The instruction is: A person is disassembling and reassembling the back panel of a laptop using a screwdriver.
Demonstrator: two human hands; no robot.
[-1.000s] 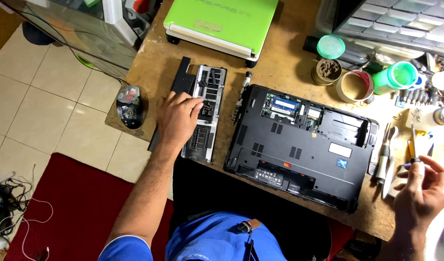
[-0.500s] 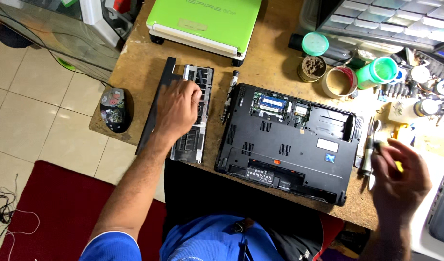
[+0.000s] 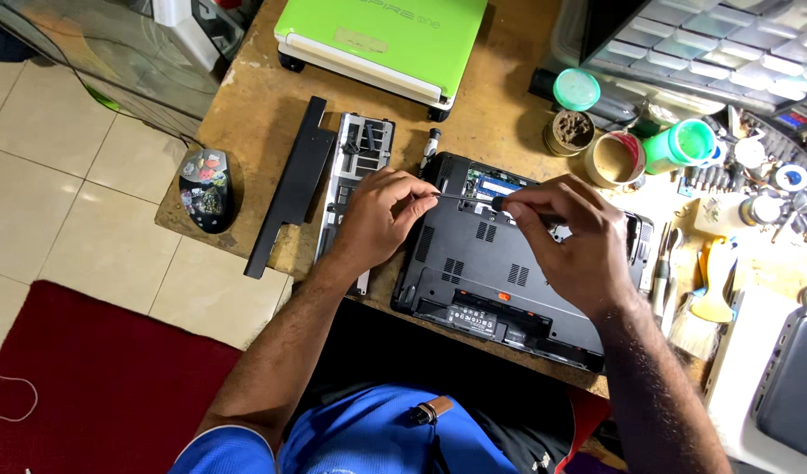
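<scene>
both hands now drawn in over the upturned black laptop (image 3: pixel 500 263) at the middle of the table (image 3: pixel 254 114); half a second ago left hand lay on the removed panel, right hand off by the tools.

head view: left hand (image 3: pixel 381 215) pinching the thin shaft of a screwdriver (image 3: pixel 473 199), right hand (image 3: pixel 570 237) with grip closed round its dark handle, tip near the open memory bay. bottom cover already off, grey panel (image 3: pixel 355 175) and long black strip (image 3: pixel 289 184) set aside to the left; rest of base not yet opened. white sticker on laptop's near edge, small orange tab beside it. green netbook (image 3: pixel 381 35) at far edge; round tubs (image 3: pixel 614 158) and green-lidded jar (image 3: pixel 680 145) to the right.
</scene>
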